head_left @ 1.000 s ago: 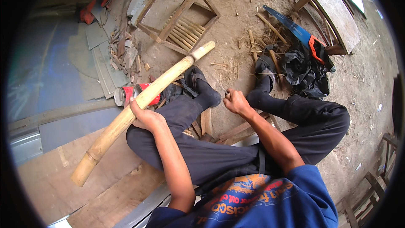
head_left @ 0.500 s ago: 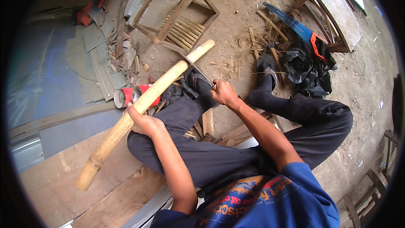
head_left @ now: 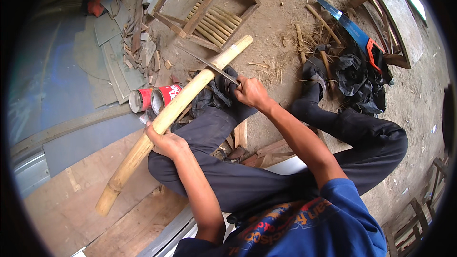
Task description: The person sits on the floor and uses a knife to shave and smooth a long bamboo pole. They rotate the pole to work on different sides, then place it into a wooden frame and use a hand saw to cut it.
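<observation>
A long pale bamboo pole [head_left: 185, 97] slants across my left thigh, its far end up and to the right. My left hand [head_left: 166, 142] is wrapped round the pole below its middle, near my knee. In my right hand [head_left: 251, 91] is the handle of a long-bladed knife [head_left: 216, 68], most of the handle hidden by the fingers. The blade lies crosswise on the pole near its far end, its tip reaching out past the pole's left side.
Two red cans [head_left: 164, 96] stand left of the pole. A wooden frame [head_left: 209, 4] and a bundle of bamboo sticks [head_left: 213, 21] lie ahead. On the right are a blue handsaw [head_left: 350, 28], a hammer [head_left: 325, 57] and black plastic [head_left: 359, 78]. Wood scraps [head_left: 147, 57] lie at left.
My right hand and the knife have shifted slightly left along with the blade, which now reaches farther past the pole's left side. My left hand still grips the pole. The whole view has shifted somewhat.
</observation>
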The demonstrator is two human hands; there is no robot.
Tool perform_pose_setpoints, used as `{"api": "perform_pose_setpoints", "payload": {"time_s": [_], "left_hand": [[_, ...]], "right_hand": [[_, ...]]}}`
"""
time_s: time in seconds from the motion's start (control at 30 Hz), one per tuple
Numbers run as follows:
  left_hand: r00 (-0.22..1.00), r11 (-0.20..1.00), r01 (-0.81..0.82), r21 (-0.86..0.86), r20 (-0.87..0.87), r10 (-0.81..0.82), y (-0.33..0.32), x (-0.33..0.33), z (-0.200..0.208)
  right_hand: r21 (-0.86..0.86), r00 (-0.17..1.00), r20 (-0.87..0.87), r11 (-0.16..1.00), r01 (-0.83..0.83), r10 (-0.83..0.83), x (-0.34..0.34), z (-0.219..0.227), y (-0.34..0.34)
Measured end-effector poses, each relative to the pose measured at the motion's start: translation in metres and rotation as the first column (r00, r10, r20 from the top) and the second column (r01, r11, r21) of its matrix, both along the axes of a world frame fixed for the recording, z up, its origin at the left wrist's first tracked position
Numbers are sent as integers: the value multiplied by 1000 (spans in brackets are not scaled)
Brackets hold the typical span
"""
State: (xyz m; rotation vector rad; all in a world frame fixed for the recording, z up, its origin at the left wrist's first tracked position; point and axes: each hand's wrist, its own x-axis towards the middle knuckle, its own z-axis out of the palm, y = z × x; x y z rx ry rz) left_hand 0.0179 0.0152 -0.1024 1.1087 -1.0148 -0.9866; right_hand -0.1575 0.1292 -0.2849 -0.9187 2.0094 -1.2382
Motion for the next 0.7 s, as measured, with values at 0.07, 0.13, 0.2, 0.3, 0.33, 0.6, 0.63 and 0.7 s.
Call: {"api": "perform_pose_setpoints", "payload": {"time_s": [0.07, 0.13, 0.2, 0.3, 0.33, 0.6, 0.63, 0.7], "left_hand": [[1000, 1000, 5, -23, 0, -5, 1, 3, -1], [1000, 999, 19, -44, -2, -19, 1, 1, 0], [999, 998, 34, -59, -5, -34, 1, -3, -2], [1000, 1000, 25, -10, -13, -25, -4, -1, 0], [1000, 999, 18, -36, 2, -18, -3, 0, -2], [1000, 996, 20, -82, 20, -19, -1, 2, 0], [1000, 996, 4, -86, 18, -3, 2, -3, 2], [1000, 997, 4, -82, 11, -3, -1, -3, -1]], "right_hand": [[9, 998, 2, 998, -59, 59, 8, 17, 1], [1, 999, 20, 999, -45, 45, 8, 18, 0], [-17, 998, 55, 999, 34, -33, -1, 8, -3], [-51, 998, 48, 998, 39, -37, 2, 16, -4], [-60, 999, 46, 998, 24, -21, 3, 23, -3], [-9, 989, -134, 998, -67, 66, 2, 28, -2], [-4, 988, -136, 998, -69, 68, 0, 25, -2], [41, 994, -109, 999, 19, -15, -11, 11, -3]]}}
